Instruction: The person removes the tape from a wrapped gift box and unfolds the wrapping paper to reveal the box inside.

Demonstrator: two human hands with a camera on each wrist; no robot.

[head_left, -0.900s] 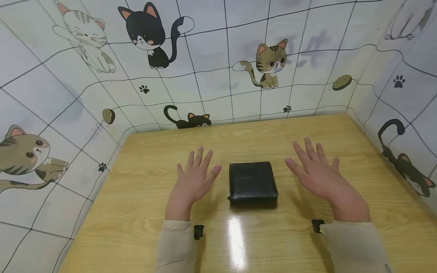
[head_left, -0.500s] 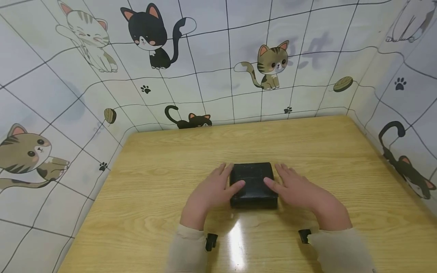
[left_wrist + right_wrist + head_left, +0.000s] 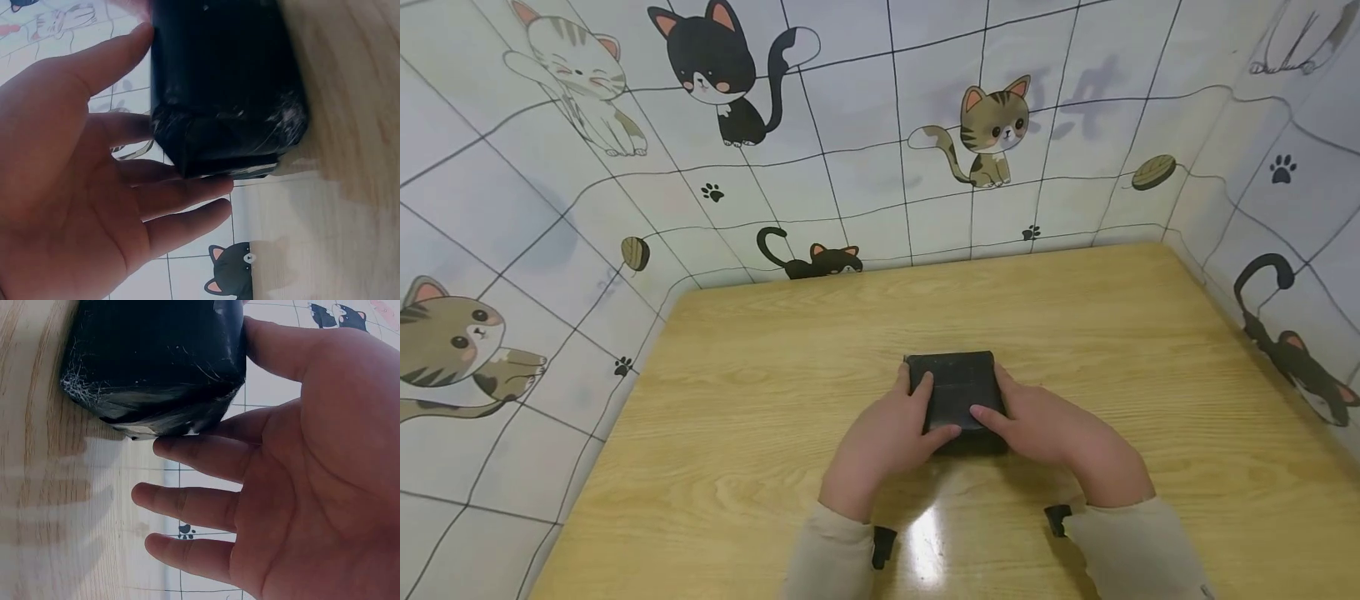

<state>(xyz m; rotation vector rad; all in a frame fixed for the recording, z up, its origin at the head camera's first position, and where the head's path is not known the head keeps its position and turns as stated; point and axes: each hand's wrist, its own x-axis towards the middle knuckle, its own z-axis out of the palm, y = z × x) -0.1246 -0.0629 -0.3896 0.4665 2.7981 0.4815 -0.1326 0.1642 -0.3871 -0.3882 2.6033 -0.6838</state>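
A square black box [image 3: 957, 392], wrapped in something shiny and scuffed, sits on the wooden table in the head view. My left hand [image 3: 887, 429] lies at its left side, thumb and one finger reaching over its top. Across from it, my right hand [image 3: 1041, 421] touches the right side, its thumb resting on top. In the left wrist view the left hand [image 3: 81, 175] has fairly straight fingers beside a worn end of the box [image 3: 225, 81]. The right wrist view shows the right hand [image 3: 294, 462] with its lower fingers extended past the box [image 3: 156, 356].
The wooden table [image 3: 760, 350] is pushed against walls [image 3: 865, 183] covered in grid-and-cat paper at the back and both sides. Beige sleeves [image 3: 831, 554] cover my forearms, and a small black wrist mount [image 3: 883, 546] pokes out at the left cuff.
Both hands came inward from either side, with fingers spread, and reached the black box. Since half a second ago the left hand has slid further over its top. The box stays put.
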